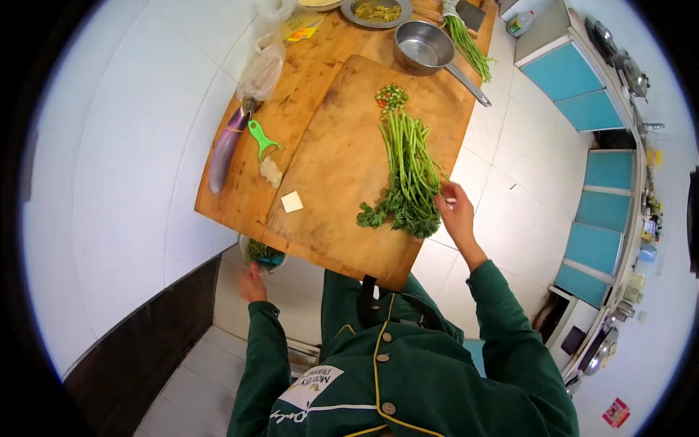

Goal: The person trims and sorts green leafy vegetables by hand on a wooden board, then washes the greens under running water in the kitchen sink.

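A bunch of leafy green stems (409,167) lies on the wooden cutting board (328,156), its leaves toward me. My right hand (456,211) touches the bunch's right side at the board's edge, fingers bent around the leaves. Below the table's left front edge is my left hand (253,283), blurred, beside a bin (245,251) holding greens; what its fingers do is unclear. Chopped green and red pieces (392,96) sit above the stems. A small pale square block (292,202) rests at the board's left.
An eggplant (227,149), a green peeler (261,138) and a ginger-like piece (271,172) lie left of the board. Behind it are a saucepan (424,48), a metal bowl (376,12) and long green stalks (466,45). Blue cabinets (571,80) line the right.
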Available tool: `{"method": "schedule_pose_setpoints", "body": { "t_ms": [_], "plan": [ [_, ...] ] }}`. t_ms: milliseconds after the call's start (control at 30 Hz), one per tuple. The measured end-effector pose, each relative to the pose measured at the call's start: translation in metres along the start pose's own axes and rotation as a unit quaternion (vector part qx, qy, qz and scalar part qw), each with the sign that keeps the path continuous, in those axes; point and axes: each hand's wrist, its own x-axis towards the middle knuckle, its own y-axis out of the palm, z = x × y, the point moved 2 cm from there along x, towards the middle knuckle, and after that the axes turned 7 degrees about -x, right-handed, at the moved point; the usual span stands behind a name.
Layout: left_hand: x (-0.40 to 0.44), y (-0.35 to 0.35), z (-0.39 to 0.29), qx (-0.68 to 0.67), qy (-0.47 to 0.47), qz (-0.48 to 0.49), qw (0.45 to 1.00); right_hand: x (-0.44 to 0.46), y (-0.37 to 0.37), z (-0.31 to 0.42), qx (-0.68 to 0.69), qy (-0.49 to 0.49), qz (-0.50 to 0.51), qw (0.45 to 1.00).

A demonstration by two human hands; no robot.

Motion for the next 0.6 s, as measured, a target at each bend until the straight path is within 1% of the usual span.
{"method": "schedule_pose_setpoints", "body": {
  "t_ms": [33,67,100,133,167,200,233,267,300,333,400,433,467,533,567,600],
  "plan": [
    [-0.008,-0.005,-0.010,-0.055,0.015,-0.006,0.998,0.013,-0.001,-0.004,-0.059,-0.032,-0.032,0.997],
    [-0.017,-0.010,-0.022,-0.110,0.029,-0.012,0.993,0.027,0.001,-0.009,-0.052,-0.032,-0.035,0.997],
    [-0.025,-0.011,-0.034,-0.109,0.032,-0.018,0.993,0.040,0.004,-0.012,-0.088,-0.064,-0.068,0.992],
    [-0.034,-0.012,-0.049,-0.196,0.096,-0.046,0.975,0.051,0.007,-0.016,-0.123,-0.095,-0.099,0.983],
    [-0.043,-0.014,-0.064,-0.279,0.158,-0.073,0.944,0.062,0.011,-0.020,-0.123,-0.101,-0.099,0.982],
    [-0.055,-0.017,-0.085,-0.278,0.161,-0.080,0.944,0.069,0.013,-0.024,-0.116,-0.103,-0.100,0.983],
    [-0.069,-0.019,-0.114,-0.361,0.172,-0.012,0.916,0.077,0.018,-0.029,-0.161,-0.092,-0.031,0.982],
    [-0.083,-0.019,-0.142,-0.440,0.181,0.057,0.878,0.083,0.020,-0.032,-0.206,-0.081,0.039,0.974],
    [-0.093,-0.015,-0.168,-0.446,0.210,0.100,0.864,0.086,0.021,-0.026,-0.246,-0.082,0.066,0.964],
    [-0.103,-0.011,-0.194,-0.449,0.238,0.142,0.849,0.089,0.023,-0.025,-0.241,-0.087,0.065,0.965],
    [-0.131,-0.009,-0.256,-0.526,0.152,0.239,0.802,0.091,0.034,-0.027,-0.150,-0.100,0.091,0.979],
    [-0.135,0.000,-0.279,-0.531,0.154,0.263,0.790,0.090,0.039,-0.028,-0.104,-0.076,0.062,0.990],
    [-0.137,0.009,-0.301,-0.536,0.156,0.289,0.778,0.088,0.044,-0.027,-0.100,-0.079,0.060,0.990],
    [-0.141,0.029,-0.339,-0.515,0.202,0.238,0.799,0.085,0.052,-0.027,-0.017,0.013,0.043,0.999],
    [-0.140,0.043,-0.354,-0.516,0.203,0.234,0.799,0.081,0.050,-0.018,-0.004,0.043,0.080,0.996],
    [-0.137,0.056,-0.367,-0.497,0.161,0.243,0.818,0.077,0.051,-0.009,0.009,0.074,0.117,0.990]
  ]
}}
